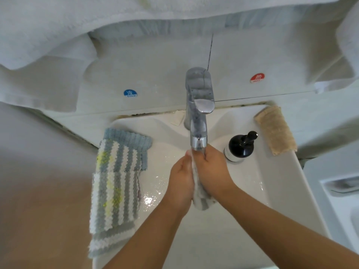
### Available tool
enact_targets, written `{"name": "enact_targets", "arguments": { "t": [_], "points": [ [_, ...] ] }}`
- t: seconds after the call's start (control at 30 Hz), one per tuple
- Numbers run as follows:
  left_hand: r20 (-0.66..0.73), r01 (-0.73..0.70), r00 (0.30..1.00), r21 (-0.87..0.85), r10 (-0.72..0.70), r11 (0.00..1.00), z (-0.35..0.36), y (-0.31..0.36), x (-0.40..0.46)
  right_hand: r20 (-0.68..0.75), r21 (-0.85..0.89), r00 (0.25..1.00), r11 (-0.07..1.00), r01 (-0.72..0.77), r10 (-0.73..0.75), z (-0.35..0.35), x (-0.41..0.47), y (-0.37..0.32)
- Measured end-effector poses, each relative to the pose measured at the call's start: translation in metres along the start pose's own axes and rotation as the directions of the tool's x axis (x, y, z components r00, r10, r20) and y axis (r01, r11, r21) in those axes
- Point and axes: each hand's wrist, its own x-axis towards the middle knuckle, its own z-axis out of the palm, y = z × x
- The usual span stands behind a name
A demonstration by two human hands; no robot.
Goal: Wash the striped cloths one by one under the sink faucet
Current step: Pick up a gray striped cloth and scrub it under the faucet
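At frame centre, the left hand [181,179] and right hand [210,169] both gripped 1 striped cloth [202,199] beneath the faucet [198,131]; rubbing evenly under the stream would probably clean best.

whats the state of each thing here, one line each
left hand: grips the cloth
right hand: grips the cloth
grey-and-white striped cloth between the hands: bunched, wet, under the spout
chrome faucet: running cannot be told
striped cloths stacked on the left rim: lying flat, overlapping
black pump bottle: upright
beige folded cloth: lying on the right rim
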Motion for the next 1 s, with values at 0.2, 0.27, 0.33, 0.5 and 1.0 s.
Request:
{"name": "enact_targets", "arguments": {
  "t": [0.2, 0.27, 0.33, 0.5, 1.0],
  "points": [
    [-0.032, 0.006, 0.999, -0.089, -0.009, 0.996, -0.006, 0.007, 0.005, 0.049, -0.106, 0.988, 0.983, 0.152, -0.147, 0.005, -0.023, 0.000],
    [-0.032, 0.004, 0.999, 0.036, -0.003, 0.999, 0.001, 0.000, 0.003, -0.039, -0.001, 0.999, 1.000, 0.006, -0.006, 0.003, -0.005, 0.000],
    [-0.081, 0.017, 0.997, 0.008, -0.016, 1.000, 0.000, 0.007, 0.005, -0.010, 0.050, 1.000, 0.999, -0.010, 0.011, 0.002, -0.007, -0.001],
    [-0.089, -0.109, 0.990, 0.055, 0.113, 0.993, 0.004, 0.010, 0.003, -0.007, 0.013, 0.999, 0.999, 0.042, -0.042, 0.006, -0.013, 0.004],
    [-0.137, -0.168, 0.976, 0.010, 0.168, 0.986, -0.003, 0.013, 0.011, 0.059, 0.081, 0.994, 0.993, 0.091, -0.096, 0.010, -0.034, 0.002]
  ]
}}
